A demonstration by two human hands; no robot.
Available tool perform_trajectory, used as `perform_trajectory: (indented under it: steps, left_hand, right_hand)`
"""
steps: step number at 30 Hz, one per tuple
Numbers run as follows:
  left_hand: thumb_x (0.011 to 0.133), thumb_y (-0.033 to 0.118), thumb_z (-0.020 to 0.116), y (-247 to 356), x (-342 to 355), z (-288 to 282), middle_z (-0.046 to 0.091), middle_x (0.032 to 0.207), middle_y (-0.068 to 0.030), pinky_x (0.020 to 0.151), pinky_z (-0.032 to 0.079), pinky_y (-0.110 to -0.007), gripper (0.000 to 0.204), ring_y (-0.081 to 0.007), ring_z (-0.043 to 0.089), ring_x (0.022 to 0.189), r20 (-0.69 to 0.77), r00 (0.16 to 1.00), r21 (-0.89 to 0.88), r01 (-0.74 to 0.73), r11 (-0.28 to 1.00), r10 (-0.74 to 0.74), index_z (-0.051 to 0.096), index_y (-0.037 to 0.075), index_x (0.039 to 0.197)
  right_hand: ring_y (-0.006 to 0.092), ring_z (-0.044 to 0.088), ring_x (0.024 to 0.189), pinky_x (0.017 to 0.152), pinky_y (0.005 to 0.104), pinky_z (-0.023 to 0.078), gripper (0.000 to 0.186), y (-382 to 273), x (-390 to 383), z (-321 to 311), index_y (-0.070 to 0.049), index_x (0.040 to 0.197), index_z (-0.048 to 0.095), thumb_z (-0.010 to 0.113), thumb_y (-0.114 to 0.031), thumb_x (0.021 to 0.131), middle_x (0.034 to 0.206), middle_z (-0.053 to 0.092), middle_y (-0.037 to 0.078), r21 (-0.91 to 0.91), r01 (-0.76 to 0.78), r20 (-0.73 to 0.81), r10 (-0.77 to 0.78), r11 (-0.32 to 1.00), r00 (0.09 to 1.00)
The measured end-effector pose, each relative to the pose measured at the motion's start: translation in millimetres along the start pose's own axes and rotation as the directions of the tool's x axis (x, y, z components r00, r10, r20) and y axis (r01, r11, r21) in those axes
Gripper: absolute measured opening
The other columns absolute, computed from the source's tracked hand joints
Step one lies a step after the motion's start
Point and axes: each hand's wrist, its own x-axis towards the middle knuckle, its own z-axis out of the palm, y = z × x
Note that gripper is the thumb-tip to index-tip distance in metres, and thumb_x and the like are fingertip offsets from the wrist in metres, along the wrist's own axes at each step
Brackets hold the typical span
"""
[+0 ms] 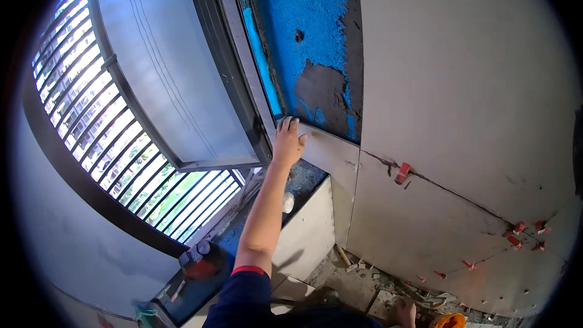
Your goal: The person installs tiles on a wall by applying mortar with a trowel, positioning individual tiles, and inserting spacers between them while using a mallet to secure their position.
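My left arm reaches forward from the lower edge to a narrow pale wall tile (333, 157) beside the window. My left hand (287, 144) is at the tile's upper left corner, its fingers bent over the edge and the thumb apart on the right. Above the tile is blue-coated wall (322, 18) with patches of grey mortar (323, 92). My right hand does not show. A patch of bare skin at the lower edge looks like a foot.
Large pale tiles (449, 54) cover the right wall, with red levelling clips (403, 173) along the joints. On the left are an open window sash (164, 67), a barred window (115, 133) and a red-and-black power tool (203, 261). Rubble and an orange bucket (448, 321) lie below.
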Motion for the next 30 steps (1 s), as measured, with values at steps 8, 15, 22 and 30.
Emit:
perform_trajectory:
  steps: [8,15,22,30]
  left_hand:
    - [0.084,0.019,0.064,-55.8,26.5,-7.6,0.055,0.114,-0.015,0.091,0.046,-0.042,0.035,-0.0343,0.051,0.109,0.193,0.972,0.074,-0.149,0.986,0.133,0.055,0.001,0.113]
    - [0.082,0.021,0.065,-60.1,44.8,-1.9,0.056,0.1,-0.0107,0.086,0.047,-0.042,0.023,-0.031,0.053,0.104,0.13,0.967,-0.026,-0.217,0.976,0.219,0.059,0.004,0.097]
    - [0.079,0.018,0.067,-65.7,46.5,5.5,0.055,0.093,-0.0123,0.081,0.045,-0.044,0.02,-0.0343,0.053,0.097,0.142,0.971,-0.061,-0.187,0.98,0.194,0.061,0.004,0.093]
    - [0.077,0.005,0.064,-74.2,48.6,5.8,0.054,0.094,-0.0132,0.082,0.045,-0.044,0.019,-0.0351,0.053,0.096,0.15,0.961,-0.103,-0.219,0.97,0.232,0.059,0.002,0.095]
  right_hand:
    - [0.0381,0.061,0.074,0.063,0.0441,0.051,0.013,-388.2,-23.0,-187.2,-0.003,0.096,0.06,0.06,-0.008,0.085,0.085,0.061,0.017,-0.132,0.916,-0.384,-0.872,0.378,0.305]
    - [0.0228,0.056,0.09,0.075,0.0348,0.05,0.016,-521.4,30.1,-200.0,-0.004,0.092,0.064,0.059,-0.009,0.078,0.092,0.057,0.007,-0.821,0.549,-0.186,-0.982,0.159,0.006]
    - [0.0186,0.052,0.097,0.076,0.0311,0.047,0.014,-528.1,35.1,-190.1,-0.007,0.087,0.068,0.06,-0.014,0.077,0.093,0.057,0.003,-0.926,0.347,-0.094,-0.981,0.149,0.171]
    - [0.0154,0.052,0.095,0.075,0.0276,0.047,0.017,-528.4,36.3,-192.3,-0.009,0.09,0.067,0.061,-0.014,0.076,0.097,0.057,0.0,-0.924,0.349,-0.134,-0.987,0.158,0.092]
